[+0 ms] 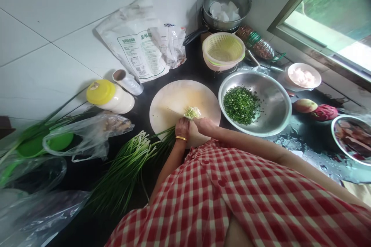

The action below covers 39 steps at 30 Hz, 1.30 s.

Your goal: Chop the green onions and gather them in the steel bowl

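Observation:
On the round pale cutting board (162, 98), my left hand (182, 128), with a gold bangle at the wrist, is closed on a bunch of garlic chives (166, 135) whose green leaves trail out to the left. Close beside it, my right hand (205, 126) is closed around a knife. Its handle is hidden in the grip, and only a faint line of the blade shows against the board. Just beyond both hands lies a small heap of chopped white chive stems (193, 112). More whole chives (127, 170) lie left of the board.
Right of the board stands a steel bowl (274, 104) with chopped greens (241, 105). Behind are a yellow-green strainer (223, 48) and a metal basin (245, 2). A yellow-lidded jar (101, 92) and plastic bags (87, 135) stand left. Fruit (324, 112) and a meat bowl (352, 139) sit far right.

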Each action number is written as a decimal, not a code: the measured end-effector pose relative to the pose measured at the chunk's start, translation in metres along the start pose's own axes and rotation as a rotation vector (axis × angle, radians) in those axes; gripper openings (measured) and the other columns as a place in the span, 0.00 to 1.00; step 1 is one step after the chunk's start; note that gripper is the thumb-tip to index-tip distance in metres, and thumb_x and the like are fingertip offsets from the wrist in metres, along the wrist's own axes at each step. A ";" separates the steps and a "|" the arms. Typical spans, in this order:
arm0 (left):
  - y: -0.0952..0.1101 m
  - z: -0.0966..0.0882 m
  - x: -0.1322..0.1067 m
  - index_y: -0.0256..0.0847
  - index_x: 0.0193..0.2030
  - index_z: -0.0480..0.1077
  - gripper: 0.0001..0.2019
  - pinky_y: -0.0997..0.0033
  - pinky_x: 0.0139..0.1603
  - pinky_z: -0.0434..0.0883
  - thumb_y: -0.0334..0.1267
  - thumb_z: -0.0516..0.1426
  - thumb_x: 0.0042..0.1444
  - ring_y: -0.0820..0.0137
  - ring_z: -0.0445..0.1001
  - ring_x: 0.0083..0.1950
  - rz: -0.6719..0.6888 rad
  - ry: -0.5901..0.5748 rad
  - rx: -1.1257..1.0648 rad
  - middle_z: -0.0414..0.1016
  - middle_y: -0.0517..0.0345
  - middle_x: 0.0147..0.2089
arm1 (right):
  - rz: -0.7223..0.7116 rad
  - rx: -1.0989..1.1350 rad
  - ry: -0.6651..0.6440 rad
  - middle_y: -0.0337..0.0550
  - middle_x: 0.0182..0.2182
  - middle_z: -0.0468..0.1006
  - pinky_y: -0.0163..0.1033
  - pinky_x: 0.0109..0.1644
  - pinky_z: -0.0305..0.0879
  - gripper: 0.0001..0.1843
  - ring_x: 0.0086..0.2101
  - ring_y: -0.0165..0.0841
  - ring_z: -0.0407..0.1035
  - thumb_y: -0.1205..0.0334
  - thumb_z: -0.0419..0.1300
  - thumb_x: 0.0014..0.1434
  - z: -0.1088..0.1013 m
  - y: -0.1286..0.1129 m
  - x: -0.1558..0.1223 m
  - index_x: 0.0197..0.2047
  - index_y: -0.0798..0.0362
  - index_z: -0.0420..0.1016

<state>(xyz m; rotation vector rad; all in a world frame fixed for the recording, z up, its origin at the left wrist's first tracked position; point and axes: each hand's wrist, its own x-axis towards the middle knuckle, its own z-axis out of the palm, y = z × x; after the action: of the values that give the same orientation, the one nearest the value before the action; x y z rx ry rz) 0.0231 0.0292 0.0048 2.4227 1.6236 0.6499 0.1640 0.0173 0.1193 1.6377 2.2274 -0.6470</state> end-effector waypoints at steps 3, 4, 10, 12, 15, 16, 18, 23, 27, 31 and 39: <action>0.001 -0.001 0.000 0.39 0.38 0.70 0.09 0.65 0.41 0.66 0.33 0.49 0.59 0.64 0.68 0.40 0.002 0.002 -0.010 0.72 0.48 0.39 | 0.019 0.004 -0.020 0.51 0.36 0.77 0.35 0.35 0.61 0.18 0.37 0.36 0.72 0.73 0.46 0.58 -0.003 0.003 -0.004 0.52 0.58 0.63; 0.001 -0.002 0.000 0.39 0.39 0.70 0.09 0.65 0.41 0.66 0.33 0.49 0.59 0.64 0.68 0.40 -0.006 0.001 -0.008 0.72 0.48 0.39 | 0.025 0.001 -0.027 0.51 0.36 0.77 0.35 0.35 0.61 0.18 0.37 0.37 0.72 0.73 0.46 0.58 -0.003 0.004 -0.005 0.51 0.58 0.63; 0.004 -0.005 0.000 0.38 0.35 0.71 0.10 0.63 0.41 0.66 0.35 0.48 0.60 0.63 0.68 0.39 -0.055 -0.016 0.021 0.71 0.46 0.37 | 0.004 0.018 0.011 0.54 0.37 0.77 0.37 0.38 0.62 0.20 0.38 0.38 0.71 0.72 0.44 0.60 0.009 -0.002 0.002 0.54 0.61 0.62; 0.004 -0.011 -0.002 0.39 0.36 0.71 0.11 0.64 0.40 0.65 0.37 0.48 0.60 0.63 0.68 0.39 -0.037 -0.041 0.053 0.71 0.47 0.37 | 0.005 0.026 0.022 0.54 0.37 0.77 0.37 0.38 0.62 0.20 0.38 0.38 0.72 0.72 0.44 0.60 0.014 -0.002 0.006 0.55 0.61 0.61; 0.004 -0.023 -0.007 0.43 0.44 0.71 0.12 0.62 0.42 0.65 0.41 0.51 0.59 0.62 0.68 0.43 0.034 -0.097 0.082 0.72 0.48 0.43 | 0.000 0.037 0.029 0.53 0.38 0.77 0.36 0.38 0.62 0.20 0.38 0.37 0.71 0.72 0.46 0.59 0.013 0.001 0.008 0.55 0.60 0.62; 0.003 -0.026 -0.009 0.45 0.47 0.70 0.13 0.61 0.43 0.65 0.42 0.52 0.58 0.61 0.68 0.45 0.050 -0.110 0.084 0.72 0.49 0.46 | -0.003 0.040 0.036 0.52 0.38 0.77 0.35 0.38 0.61 0.20 0.38 0.36 0.71 0.72 0.46 0.59 0.012 0.003 0.008 0.55 0.59 0.62; 0.000 -0.027 -0.013 0.46 0.50 0.69 0.14 0.60 0.45 0.65 0.41 0.52 0.58 0.61 0.68 0.48 0.059 -0.113 0.069 0.71 0.50 0.49 | 0.005 0.045 0.054 0.51 0.39 0.77 0.33 0.37 0.60 0.20 0.39 0.34 0.70 0.72 0.47 0.58 0.008 0.006 0.005 0.54 0.59 0.62; -0.006 -0.018 -0.016 0.42 0.49 0.69 0.14 0.63 0.49 0.67 0.34 0.49 0.60 0.64 0.69 0.49 0.033 -0.049 -0.018 0.72 0.49 0.49 | 0.054 0.023 0.037 0.51 0.37 0.76 0.34 0.35 0.59 0.18 0.37 0.35 0.71 0.73 0.46 0.58 0.000 0.006 -0.010 0.52 0.59 0.62; -0.005 -0.016 -0.015 0.41 0.48 0.69 0.14 0.63 0.48 0.68 0.33 0.49 0.59 0.64 0.69 0.47 0.028 -0.050 -0.025 0.72 0.48 0.47 | 0.032 0.025 0.009 0.53 0.37 0.76 0.36 0.35 0.60 0.17 0.37 0.37 0.71 0.72 0.46 0.59 -0.003 0.000 -0.022 0.51 0.58 0.63; -0.004 -0.017 -0.015 0.41 0.49 0.69 0.14 0.63 0.47 0.68 0.32 0.49 0.59 0.64 0.69 0.46 0.022 -0.053 -0.031 0.73 0.48 0.45 | 0.037 0.024 -0.001 0.53 0.35 0.77 0.36 0.36 0.61 0.17 0.36 0.38 0.71 0.72 0.45 0.59 -0.003 -0.008 -0.020 0.50 0.58 0.65; -0.006 -0.010 -0.015 0.38 0.43 0.70 0.10 0.64 0.45 0.68 0.33 0.49 0.60 0.63 0.70 0.43 0.015 -0.027 -0.030 0.73 0.50 0.39 | -0.022 0.003 -0.003 0.55 0.39 0.76 0.38 0.38 0.63 0.19 0.38 0.38 0.71 0.73 0.43 0.60 0.003 -0.010 0.003 0.53 0.60 0.64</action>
<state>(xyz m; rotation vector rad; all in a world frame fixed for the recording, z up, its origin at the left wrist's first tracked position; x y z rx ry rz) 0.0092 0.0167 0.0073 2.4142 1.5759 0.6364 0.1529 0.0160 0.1171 1.6145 2.2466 -0.6580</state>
